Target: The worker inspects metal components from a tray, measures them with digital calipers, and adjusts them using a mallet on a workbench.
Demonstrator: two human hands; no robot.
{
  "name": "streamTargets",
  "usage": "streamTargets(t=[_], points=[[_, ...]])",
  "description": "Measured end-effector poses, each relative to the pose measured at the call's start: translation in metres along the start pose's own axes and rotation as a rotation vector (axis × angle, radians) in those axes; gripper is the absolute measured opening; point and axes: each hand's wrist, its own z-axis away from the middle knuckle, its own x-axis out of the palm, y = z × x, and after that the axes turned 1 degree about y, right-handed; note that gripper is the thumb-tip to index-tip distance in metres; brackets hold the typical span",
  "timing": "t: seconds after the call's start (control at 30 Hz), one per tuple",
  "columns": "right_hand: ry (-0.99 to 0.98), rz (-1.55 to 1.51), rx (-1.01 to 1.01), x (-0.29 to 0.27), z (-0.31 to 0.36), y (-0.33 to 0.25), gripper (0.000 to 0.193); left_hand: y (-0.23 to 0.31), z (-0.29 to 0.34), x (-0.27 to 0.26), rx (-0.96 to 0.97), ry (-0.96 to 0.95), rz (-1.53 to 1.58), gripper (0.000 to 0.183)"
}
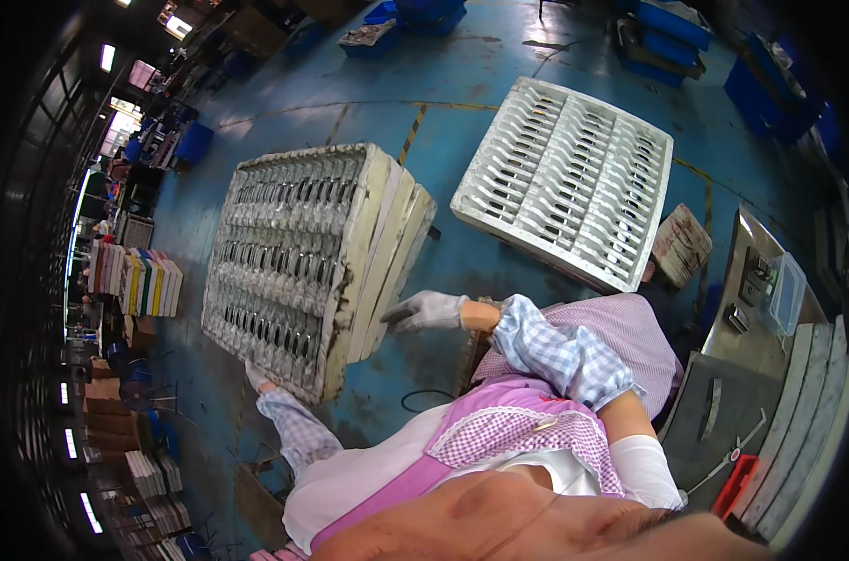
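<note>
A pale foam tray (284, 266) with rows of shiny metal parts in its slots tops a tilted stack of similar foam trays (401, 248). My left hand (261, 378), in a light glove, grips the tray's near left corner. Part of its fingers is hidden at the rim. My right hand (429, 311), in a grey-white glove with darkened fingertips, reaches toward the stack's right side. Its fingers are stretched out beside the lower trays; whether the tips touch cannot be made out.
Another white foam tray (569, 178), its slots holding dark slim parts, stands to the right. Beyond it lies a stained block (683, 245). At far right are a metal bench (756, 346) with a clear plastic box (787, 293). Blue bins (663, 42) stand on the blue floor (378, 79).
</note>
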Motion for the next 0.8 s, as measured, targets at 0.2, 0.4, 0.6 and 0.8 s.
streamTargets(t=[0.2, 0.4, 0.6, 0.8], points=[[0.467, -0.344, 0.176, -0.025, 0.061, 0.077, 0.040, -0.002, -0.031, 0.002, -0.015, 0.159, -0.265, 0.070], [0.758, -0.411, 0.133, -0.059, 0.181, 0.096, 0.039, 0.082, -0.072, 0.010, 0.766, 0.678, -2.196, 0.067], [1.413, -0.595, -0.025, -0.083, 0.351, 0.116, 0.042, 0.015, 0.002, 0.390, 1.363, -0.091, -0.912, 0.049], [1.817, -0.620, -0.322, -0.013, 0.446, 0.074, 0.044, -0.222, 0.237, 0.595, 1.453, -1.349, -1.328, 0.029]])
